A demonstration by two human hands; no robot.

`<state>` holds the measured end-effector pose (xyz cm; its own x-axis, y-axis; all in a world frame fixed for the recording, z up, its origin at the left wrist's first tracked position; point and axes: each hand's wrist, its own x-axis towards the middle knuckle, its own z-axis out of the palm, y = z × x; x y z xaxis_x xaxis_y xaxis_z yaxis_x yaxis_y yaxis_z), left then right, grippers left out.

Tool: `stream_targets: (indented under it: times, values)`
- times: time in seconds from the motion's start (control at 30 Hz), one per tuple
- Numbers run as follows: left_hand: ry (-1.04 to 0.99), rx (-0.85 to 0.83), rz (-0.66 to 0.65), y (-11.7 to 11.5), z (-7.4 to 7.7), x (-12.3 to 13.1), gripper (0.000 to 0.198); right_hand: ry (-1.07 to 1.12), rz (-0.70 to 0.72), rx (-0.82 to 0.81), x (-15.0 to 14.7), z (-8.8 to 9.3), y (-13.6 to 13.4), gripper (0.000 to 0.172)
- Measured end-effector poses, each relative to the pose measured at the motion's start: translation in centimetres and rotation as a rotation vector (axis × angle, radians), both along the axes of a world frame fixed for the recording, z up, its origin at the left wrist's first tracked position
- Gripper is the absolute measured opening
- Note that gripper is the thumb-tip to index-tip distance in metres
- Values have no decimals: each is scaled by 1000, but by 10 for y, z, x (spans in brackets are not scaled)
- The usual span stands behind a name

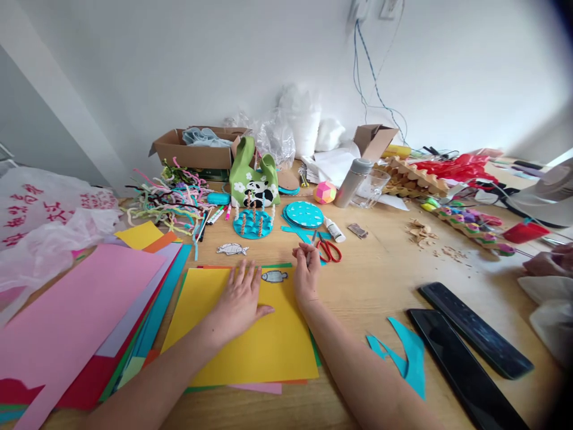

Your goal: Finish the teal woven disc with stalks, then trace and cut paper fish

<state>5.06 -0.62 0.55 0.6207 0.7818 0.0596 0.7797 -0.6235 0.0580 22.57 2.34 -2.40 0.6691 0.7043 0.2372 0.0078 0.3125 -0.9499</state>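
Red scissors (329, 251) just past the right hand (307, 272); two dark phones (474, 334) toward the worktop's right edge. Grey paper fish (274, 276) between the hands. Left hand (239, 301) open, flat on the yellow sheet (259, 352): bright, smooth, near the front edge. Right hand curled closed at its far corner. Pale wooden worktop (376, 286), white wall.

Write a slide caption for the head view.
Left hand flat on yellow paper, right hand beside a paper fish, scissors nearby on a craft table.
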Motion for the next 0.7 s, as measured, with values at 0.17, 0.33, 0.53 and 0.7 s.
stream_targets:
  times: [0.17,0.33,0.53,0.7]
  values:
    - [55,-55,64,-4,-17,-11,84,-2,15,-2,1,1,0,26]
    - [67,-72,92,-5,-14,-16,83,21,15,-23,2,-1,-1,24]
    - [61,-56,107,-6,-8,-17,79,32,15,-30,4,0,-1,24]
    - [-101,33,33,0,13,8,51,8,23,-20,10,9,1,23]
